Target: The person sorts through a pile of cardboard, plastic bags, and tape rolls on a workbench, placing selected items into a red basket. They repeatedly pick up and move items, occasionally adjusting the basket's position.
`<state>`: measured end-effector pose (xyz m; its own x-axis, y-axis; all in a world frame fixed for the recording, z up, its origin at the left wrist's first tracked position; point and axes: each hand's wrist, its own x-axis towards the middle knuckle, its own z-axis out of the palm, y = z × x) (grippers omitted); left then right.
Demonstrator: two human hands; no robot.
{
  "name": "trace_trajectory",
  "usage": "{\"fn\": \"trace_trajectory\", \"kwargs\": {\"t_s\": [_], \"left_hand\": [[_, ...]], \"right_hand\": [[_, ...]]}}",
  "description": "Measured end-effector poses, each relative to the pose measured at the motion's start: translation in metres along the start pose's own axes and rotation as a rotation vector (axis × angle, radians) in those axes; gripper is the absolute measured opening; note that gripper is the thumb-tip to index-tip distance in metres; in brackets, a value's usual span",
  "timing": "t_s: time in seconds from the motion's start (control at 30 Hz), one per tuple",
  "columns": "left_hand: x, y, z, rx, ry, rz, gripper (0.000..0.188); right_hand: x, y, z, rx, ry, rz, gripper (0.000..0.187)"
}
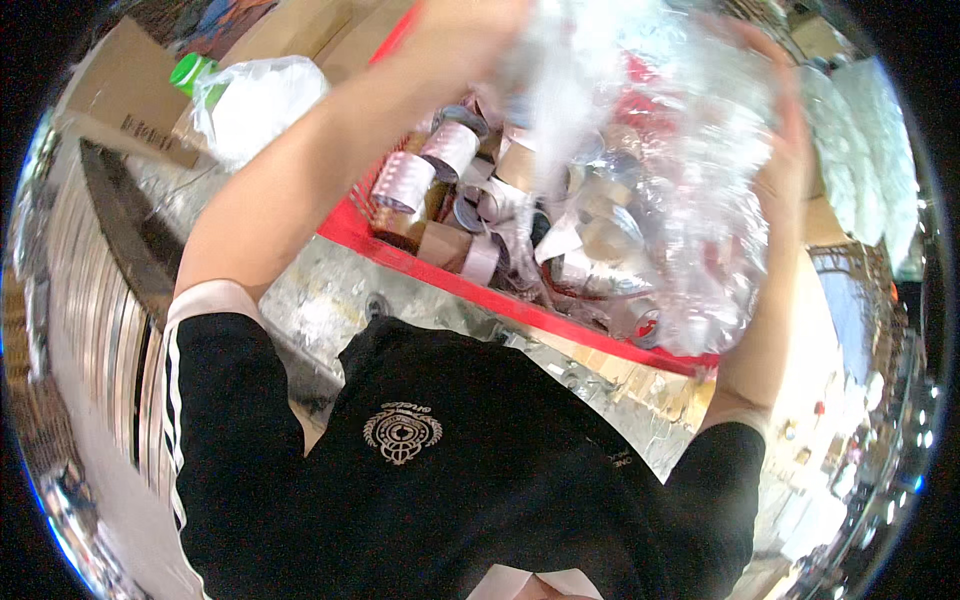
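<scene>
A big, crumpled bundle of clear plastic wrap (pixel 690 200) hangs between my hands, smeared by motion, over the right part of a red plastic basket (pixel 440 275). My left hand (pixel 495 25) is at the bundle's far left side, its fingers blurred and mostly hidden by the plastic. Against the right side of the same bundle my right hand (pixel 785 125) is closed, also blurred. Inside the basket lie several rolls of tape or labels (pixel 403 182), some with white printed faces, and loose paper scraps. The plastic covers the basket's right part.
At the upper left stand an open cardboard box (pixel 125 90) and a white plastic bag (pixel 265 105) beside a green-capped container (pixel 190 72). More clear, puffy plastic packaging (pixel 860 150) hangs at the right. Stacked flat boards (pixel 110 350) run along the left.
</scene>
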<state>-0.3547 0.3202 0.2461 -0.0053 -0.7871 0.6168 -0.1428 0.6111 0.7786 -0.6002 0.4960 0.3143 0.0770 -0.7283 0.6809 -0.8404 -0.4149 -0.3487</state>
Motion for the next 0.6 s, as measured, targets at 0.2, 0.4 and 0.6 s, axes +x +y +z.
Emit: {"fn": "trace_trajectory", "kwargs": {"t_s": [0.2,0.4,0.6], "left_hand": [[0.006,0.016,-0.013,-1.038,-0.624,-0.51,0.039],[0.032,0.013,-0.081,-0.452,-0.606,0.449,0.05],[0.031,-0.012,-0.077,-0.568,-1.536,-0.324,0.052]], "right_hand": [[0.017,-0.081,0.125,0.447,-0.18,0.677,0.069],[-0.056,-0.049,0.12,0.266,0.139,0.909,0.035],[-0.147,-0.032,0.103,0.254,0.539,0.913,0.028]]}}
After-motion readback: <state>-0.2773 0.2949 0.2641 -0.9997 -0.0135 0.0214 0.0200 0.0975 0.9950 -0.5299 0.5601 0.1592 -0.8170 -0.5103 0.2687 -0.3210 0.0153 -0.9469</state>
